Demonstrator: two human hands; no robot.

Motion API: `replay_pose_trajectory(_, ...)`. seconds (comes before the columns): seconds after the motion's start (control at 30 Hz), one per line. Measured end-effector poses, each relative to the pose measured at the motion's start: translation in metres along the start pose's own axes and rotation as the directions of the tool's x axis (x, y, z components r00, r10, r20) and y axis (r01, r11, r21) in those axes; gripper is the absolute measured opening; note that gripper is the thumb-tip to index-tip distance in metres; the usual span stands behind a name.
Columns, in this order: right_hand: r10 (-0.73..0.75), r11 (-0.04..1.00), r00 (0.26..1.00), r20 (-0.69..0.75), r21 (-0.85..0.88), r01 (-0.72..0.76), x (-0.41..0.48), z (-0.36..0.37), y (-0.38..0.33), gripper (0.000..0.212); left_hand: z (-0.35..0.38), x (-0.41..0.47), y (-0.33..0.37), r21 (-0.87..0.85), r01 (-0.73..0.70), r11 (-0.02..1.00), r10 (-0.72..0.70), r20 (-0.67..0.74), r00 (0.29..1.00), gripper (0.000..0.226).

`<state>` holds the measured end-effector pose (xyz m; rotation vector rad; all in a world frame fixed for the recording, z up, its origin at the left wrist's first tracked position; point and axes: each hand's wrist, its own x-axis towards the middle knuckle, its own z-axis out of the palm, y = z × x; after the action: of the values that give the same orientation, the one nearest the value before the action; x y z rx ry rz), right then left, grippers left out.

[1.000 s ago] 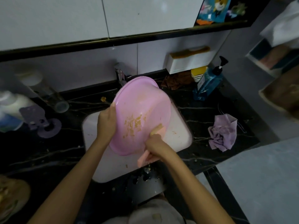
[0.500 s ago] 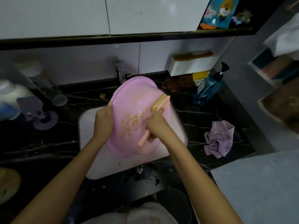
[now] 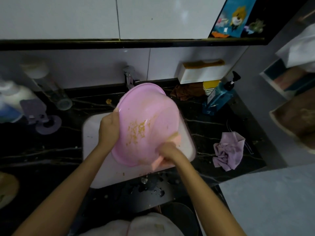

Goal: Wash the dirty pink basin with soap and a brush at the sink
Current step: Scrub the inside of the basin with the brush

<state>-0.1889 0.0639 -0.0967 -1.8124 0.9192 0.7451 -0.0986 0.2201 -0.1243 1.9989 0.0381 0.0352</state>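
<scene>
One pink basin point(image 3: 146, 116), tilted above the white sink point(image 3: 92, 133), bears yellow residue; the left hand point(image 3: 109, 128) grips its rim, the right hand point(image 3: 167, 153) holds one brush point(image 3: 173, 138) inside it.

The black, pale-veined worktop point(image 3: 51, 150) has a white sink point(image 3: 92, 133) set into it under both hands. Right of the right hand point(image 3: 167, 153) lies a crumpled lilac cloth point(image 3: 228, 150). Beyond that hand and to the right stand a blue pump bottle point(image 3: 218, 97) and a yellow box point(image 3: 211, 85), with a brown rag point(image 3: 187, 91) just beside them. Just beyond the left hand point(image 3: 109, 128) sits a yellow crumb point(image 3: 108, 101). Well left of it are a clear glass point(image 3: 51, 92), a purple holder point(image 3: 42, 118) and a white bottle point(image 3: 12, 101). Water drops point(image 3: 153, 188) lie on the near edge, between the forearms.
</scene>
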Motion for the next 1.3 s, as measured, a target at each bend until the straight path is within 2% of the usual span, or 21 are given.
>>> replay_pose_trajectory(0.03,0.031,0.999,0.998,0.049,-0.022,-0.03,-0.013,0.008,0.004,0.029,0.0,0.002,0.0,0.03,-0.024,0.999,0.024,0.002,1.0,0.054)
replay_pose_trajectory(0.1,-0.028,0.999,0.994,0.102,-0.02,0.03,-0.023,0.024,0.006,0.055,0.0,0.006,-0.001,0.074,-0.044,0.996,0.046,-0.021,0.999,0.06)
replay_pose_trajectory(0.17,-0.15,0.987,0.989,0.007,0.062,0.149,-0.023,0.021,-0.007,0.078,-0.001,0.007,-0.001,0.076,-0.053,0.996,0.055,-0.024,0.998,0.062)
replay_pose_trajectory(0.23,-0.254,0.964,0.952,-0.168,0.041,0.264,-0.008,0.002,-0.023,0.084,-0.001,0.001,-0.001,0.056,-0.066,0.996,0.067,-0.007,0.998,0.058)
replay_pose_trajectory(0.3,-0.167,0.978,0.956,-0.241,0.079,0.191,0.02,-0.011,-0.022,0.081,0.002,-0.003,-0.001,0.045,-0.053,0.998,0.053,-0.002,0.999,0.053)
replay_pose_trajectory(0.37,-0.06,0.99,0.983,-0.175,0.112,0.081,0.027,-0.005,-0.006,0.071,0.001,-0.001,0.002,0.06,-0.008,0.998,0.009,-0.026,1.0,0.052)
replay_pose_trajectory(0.43,0.044,0.986,0.999,-0.021,0.163,-0.04,0.024,0.005,0.023,0.075,-0.002,0.003,0.004,0.073,0.014,0.997,-0.011,-0.042,0.999,0.052)
replay_pose_trajectory(0.47,0.058,0.981,0.996,0.068,0.181,-0.069,0.019,0.007,0.036,0.073,-0.004,0.005,0.002,0.082,0.015,0.997,-0.011,-0.048,0.999,0.052)
replay_pose_trajectory(0.5,0.034,0.979,0.995,0.093,0.196,-0.052,0.017,0.005,0.048,0.066,-0.007,0.004,-0.001,0.088,0.013,0.996,-0.009,-0.04,0.999,0.052)
replay_pose_trajectory(0.57,-0.032,0.967,0.999,-0.009,0.253,0.033,0.016,-0.009,0.064,0.05,-0.01,0.004,-0.005,0.073,-0.008,0.997,0.009,-0.016,1.0,0.051)
replay_pose_trajectory(0.63,-0.087,0.921,0.977,-0.196,0.359,0.154,0.023,-0.029,0.068,0.05,-0.012,0.003,-0.006,0.054,-0.003,0.999,0.004,-0.007,1.0,0.049)
replay_pose_trajectory(0.7,-0.151,0.877,0.927,-0.342,0.386,0.285,0.028,-0.045,0.062,0.05,-0.013,0.002,-0.007,0.044,0.021,0.999,-0.021,0.009,1.0,0.048)
replay_pose_trajectory(0.77,-0.228,0.871,0.874,-0.428,0.311,0.38,0.03,-0.06,0.047,0.038,-0.012,0.002,-0.003,0.04,0.029,0.999,-0.03,0.015,0.999,0.049)
replay_pose_trajectory(0.87,-0.321,0.846,0.816,-0.482,0.242,0.476,0.036,-0.067,0.024,0.037,-0.009,-0.002,0.003,0.039,0.023,0.999,-0.024,0.018,1.0,0.049)
replay_pose_trajectory(0.93,-0.435,0.823,0.749,-0.499,0.117,0.556,0.03,-0.052,0.015,0.033,-0.006,-0.007,0.003,-0.001,0.027,1.0,-0.027,0.036,0.999,0.047)
replay_pose_trajectory(1.0,-0.579,0.782,0.659,-0.479,-0.097,0.616,0.015,-0.035,0.022,0.038,-0.002,-0.01,0.003,-0.035,0.039,0.999,-0.038,0.028,0.999,0.045)
replay_pose_trajectory(1.1,-0.761,0.641,0.575,-0.301,-0.488,0.593,-0.011,-0.032,0.041,0.045,-0.001,-0.011,0.002,-0.051,0.032,0.998,-0.032,0.006,0.999,0.045)
replay_pose_trajectory(1.17,-0.753,0.639,0.592,-0.288,-0.536,0.552,-0.004,-0.052,0.031,0.046,0.001,-0.015,0.005,-0.038,-0.007,0.999,0.007,-0.003,1.0,0.047)
replay_pose_trajectory(1.23,-0.652,0.752,0.661,-0.371,-0.431,0.5,0.015,-0.074,0.005,0.045,0.001,-0.014,0.004,-0.02,-0.017,1.0,0.017,-0.011,1.0,0.049)
replay_pose_trajectory(1.3,-0.624,0.771,0.679,-0.386,-0.443,0.458,0.01,-0.077,-0.009,0.047,0.0,-0.01,0.003,-0.007,0.025,1.0,-0.025,-0.005,1.0,0.051)
